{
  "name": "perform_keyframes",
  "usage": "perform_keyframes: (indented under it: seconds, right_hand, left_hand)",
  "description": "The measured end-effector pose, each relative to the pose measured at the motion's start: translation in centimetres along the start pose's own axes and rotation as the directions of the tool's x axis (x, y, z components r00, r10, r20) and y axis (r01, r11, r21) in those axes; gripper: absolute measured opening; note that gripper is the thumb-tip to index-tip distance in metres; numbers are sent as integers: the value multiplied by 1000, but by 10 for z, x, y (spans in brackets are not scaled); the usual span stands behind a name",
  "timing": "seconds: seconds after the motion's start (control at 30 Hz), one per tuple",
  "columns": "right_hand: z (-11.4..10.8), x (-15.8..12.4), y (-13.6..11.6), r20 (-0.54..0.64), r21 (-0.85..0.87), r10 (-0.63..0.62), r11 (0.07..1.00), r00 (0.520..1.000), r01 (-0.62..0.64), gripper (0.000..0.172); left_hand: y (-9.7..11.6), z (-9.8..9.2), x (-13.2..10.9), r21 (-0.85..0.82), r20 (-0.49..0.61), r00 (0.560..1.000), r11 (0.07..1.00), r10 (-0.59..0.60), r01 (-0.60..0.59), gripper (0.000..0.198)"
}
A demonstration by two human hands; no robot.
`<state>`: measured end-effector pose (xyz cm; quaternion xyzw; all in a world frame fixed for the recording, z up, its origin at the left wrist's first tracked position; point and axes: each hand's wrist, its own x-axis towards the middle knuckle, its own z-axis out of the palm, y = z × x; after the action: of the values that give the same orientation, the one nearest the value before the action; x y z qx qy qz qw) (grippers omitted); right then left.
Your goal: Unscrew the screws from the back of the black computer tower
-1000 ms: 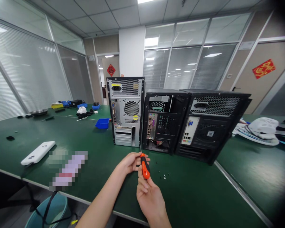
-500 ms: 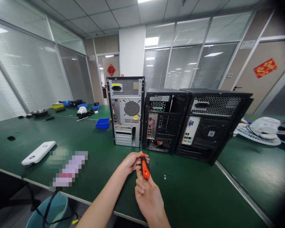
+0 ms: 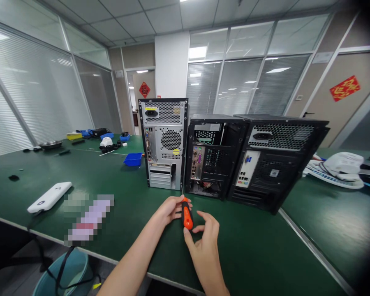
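An orange and black screwdriver points away from me, its tip at the lower right corner of the silver-backed computer tower. My left hand holds the front of its handle near the shaft. Beside the handle's rear end, my right hand has its thumb and fingers apart, curved around open space; the thumb is close to the handle, and I cannot tell if it touches. Whatever the tip rests on is too small to make out.
To the right stand an open black computer case and another black tower. A blue tray sits left of the silver-backed tower. A white device lies at the left; a teal bin is below the table edge.
My right hand has come off the screwdriver handle, turned and spread its fingers, moving slightly right. My left hand keeps its hold, and the screwdriver's tip stays at the tower's corner.
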<state>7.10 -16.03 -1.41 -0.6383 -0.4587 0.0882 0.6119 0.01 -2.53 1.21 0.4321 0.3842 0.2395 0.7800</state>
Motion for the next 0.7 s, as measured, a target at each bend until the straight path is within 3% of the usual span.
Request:
perform_keyframes:
  seconds: [0.03,0.1,0.2,0.37,0.7]
  right_hand:
    - [-2,1,0,21,-186,-121,975,992,123,38]
    - [-4,3,-2,130,-463,-278,832,952,306,42]
    - [-7,7,-6,244,-635,-414,615,877,467,45]
    - [-7,13,-9,321,-681,-476,485,819,549,41]
    - [-8,19,-7,367,-655,-551,420,750,629,22]
  left_hand:
    - [0,0,0,1,-2,1000,1000,-4,4,28]
    - [1,0,-1,2,-4,1000,1000,-11,11,27]
    - [1,0,-1,3,-5,1000,1000,-20,20,27]
    - [1,-1,0,13,-5,1000,1000,-17,17,27]
    - [0,0,0,65,-41,999,998,10,-7,31]
